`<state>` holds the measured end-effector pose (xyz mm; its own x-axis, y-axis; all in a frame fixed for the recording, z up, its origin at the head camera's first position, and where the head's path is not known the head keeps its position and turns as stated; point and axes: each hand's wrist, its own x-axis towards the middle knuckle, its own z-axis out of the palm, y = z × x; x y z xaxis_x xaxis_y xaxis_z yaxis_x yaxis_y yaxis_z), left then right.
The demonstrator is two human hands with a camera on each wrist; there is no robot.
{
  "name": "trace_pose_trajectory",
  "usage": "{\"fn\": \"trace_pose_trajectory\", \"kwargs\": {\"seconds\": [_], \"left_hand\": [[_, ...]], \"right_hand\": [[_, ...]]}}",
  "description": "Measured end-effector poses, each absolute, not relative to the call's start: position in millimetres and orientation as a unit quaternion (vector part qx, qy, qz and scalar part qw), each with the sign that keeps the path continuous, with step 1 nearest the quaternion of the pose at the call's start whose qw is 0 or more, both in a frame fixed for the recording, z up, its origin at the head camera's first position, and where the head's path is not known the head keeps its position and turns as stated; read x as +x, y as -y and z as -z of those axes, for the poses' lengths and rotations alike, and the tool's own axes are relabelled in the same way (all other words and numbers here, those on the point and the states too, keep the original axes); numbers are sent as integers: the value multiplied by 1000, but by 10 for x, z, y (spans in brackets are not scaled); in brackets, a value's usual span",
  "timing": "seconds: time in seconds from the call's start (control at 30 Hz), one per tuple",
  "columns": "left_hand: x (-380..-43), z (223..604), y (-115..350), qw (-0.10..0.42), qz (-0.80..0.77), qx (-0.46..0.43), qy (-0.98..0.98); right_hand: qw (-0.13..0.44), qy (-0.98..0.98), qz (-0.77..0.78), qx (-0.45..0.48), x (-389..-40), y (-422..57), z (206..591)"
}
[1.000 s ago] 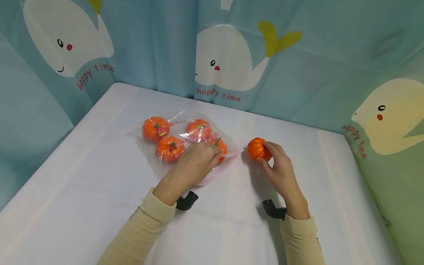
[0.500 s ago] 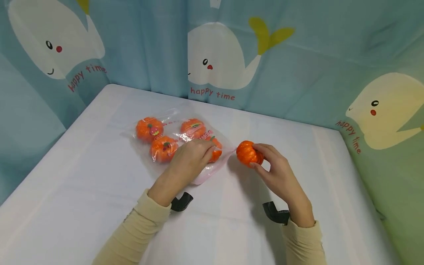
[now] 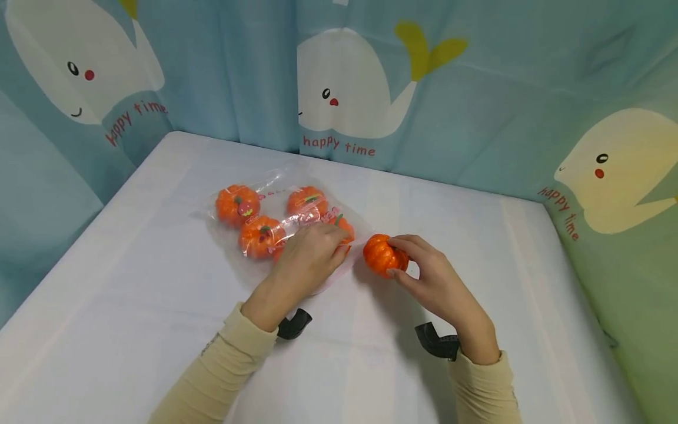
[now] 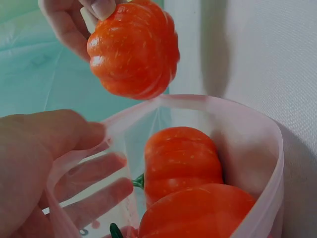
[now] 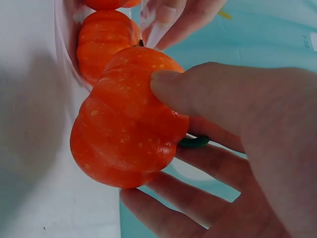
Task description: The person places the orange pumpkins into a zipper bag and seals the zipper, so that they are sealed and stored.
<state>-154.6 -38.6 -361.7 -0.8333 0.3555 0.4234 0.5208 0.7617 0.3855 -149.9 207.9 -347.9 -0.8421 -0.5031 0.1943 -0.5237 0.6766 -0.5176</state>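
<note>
A clear plastic bag (image 3: 278, 176) with a pink rim lies on the table, holding several small orange toy pumpkins (image 3: 237, 205). My left hand (image 3: 309, 253) pinches the upper edge of the bag's mouth between thumb and fingers. In the left wrist view the pink rim (image 4: 280, 148) stands wide apart, with pumpkins (image 4: 181, 161) inside. My right hand (image 3: 434, 280) grips another orange pumpkin (image 3: 380, 255) by thumb and fingers, just right of the bag's mouth. Its green stem (image 5: 194, 142) points toward my right palm. In the left wrist view this pumpkin (image 4: 133, 49) overlaps the rim's far edge.
The white-covered table (image 3: 132, 318) carries the bag. A blue-green curtain (image 3: 503, 118) printed with white whales stands along the back and sides. Black curved mounts (image 3: 436, 341) stick out from both wrists.
My right hand has brought its pumpkin leftward and a little nearer to me, up to the bag's mouth. The left hand keeps hold of the bag's edge. The head view has shifted slightly.
</note>
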Motion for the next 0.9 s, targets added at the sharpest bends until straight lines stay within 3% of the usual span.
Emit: {"fn": "trace_pose_trajectory", "kwargs": {"seconds": [0.17, 0.63, 0.9], "left_hand": [[-1559, 3631, 380, 195, 236, -244, 920], [-1550, 3602, 400, 210, 257, -224, 916], [-1544, 3606, 398, 242, 248, -232, 909]], "right_hand": [[23, 915, -289, 281, -1489, -2058, 3456], [-18, 915, -268, 301, -1415, -1861, 3480], [11, 907, -248, 340, -1396, -1740, 3550]]}}
